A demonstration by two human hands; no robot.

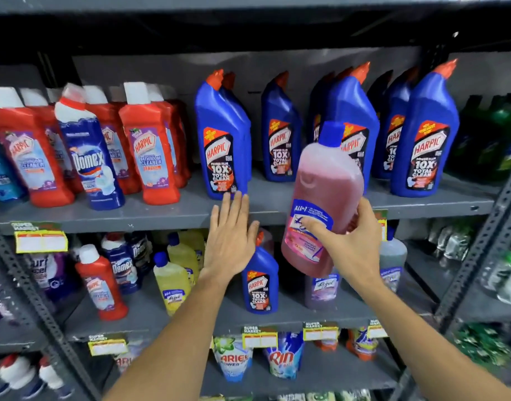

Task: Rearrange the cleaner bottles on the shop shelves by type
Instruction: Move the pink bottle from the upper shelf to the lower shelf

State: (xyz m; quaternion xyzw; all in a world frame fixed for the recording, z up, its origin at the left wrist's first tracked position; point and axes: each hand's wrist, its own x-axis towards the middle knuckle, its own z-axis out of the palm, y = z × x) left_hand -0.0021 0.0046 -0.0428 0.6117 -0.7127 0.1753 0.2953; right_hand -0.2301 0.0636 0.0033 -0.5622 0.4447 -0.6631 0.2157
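Observation:
My right hand (348, 241) grips a pink Lizol bottle with a blue cap (326, 183), held tilted in the air in front of the upper shelf (161, 218). My left hand (229, 235) is flat and empty, fingers apart, its tips at the upper shelf's front edge below a blue Harpic bottle (222, 140). Several blue Harpic bottles (422, 134) stand along the right of the upper shelf. Red Harpic bathroom cleaners (147, 149) and one blue Domex bottle (89, 157) stand on its left. On the lower shelf are yellow Lizol bottles (173, 282), a small blue Harpic (260, 282), a red Harpic (102, 285) and a Domex (122, 267).
Green bottles (497, 140) fill the adjoining rack at right. A purple Lizol bottle (321, 290) stands on the lower shelf behind the pink one. Detergent pouches (234, 360) sit on the bottom shelf. Slotted metal uprights (486, 235) frame the racks. Yellow price tags (41, 241) hang on shelf edges.

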